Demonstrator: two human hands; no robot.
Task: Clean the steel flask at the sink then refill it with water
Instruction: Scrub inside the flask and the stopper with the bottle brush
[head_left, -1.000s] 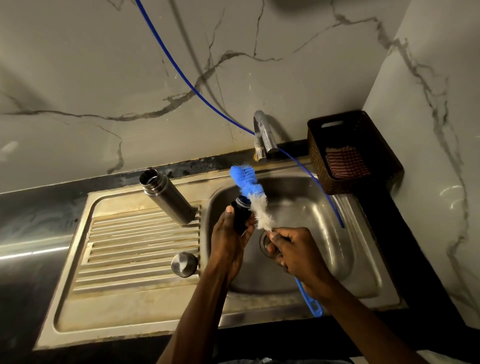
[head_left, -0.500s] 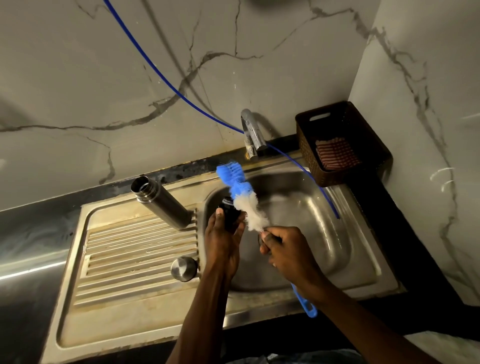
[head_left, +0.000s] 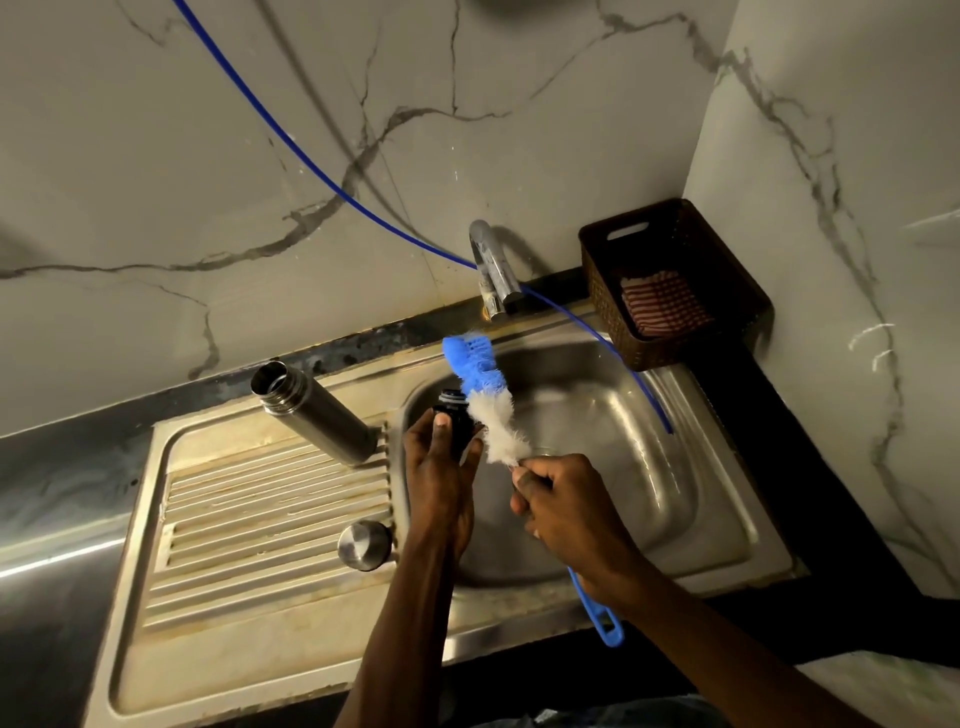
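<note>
Compared with a second ago, both hands sit slightly lower over the basin, and the brush's bristles now lie alongside the small black part instead of just above it. A person's left hand grips a small black flask stopper, thumb pressed on its near side and fingers wrapped behind it. Their right hand is clamped around the handle of a bottle brush, just below the bristles. The brush head is blue at the tip and white lower down, and its white part touches the stopper's right side. Its blue handle end sticks out beneath the right wrist, over the front edge of the sink.

On the ribbed draining board to the left, the steel flask stands open, with no cap on its mouth. A round steel cap rests nearer the viewer on the same board, apart from the flask. Behind the basin stands a chrome tap. A thin blue hose runs down across the marble wall, passes the tap and ends inside the basin. A dark woven basket holding a striped cloth sits in the right corner.
</note>
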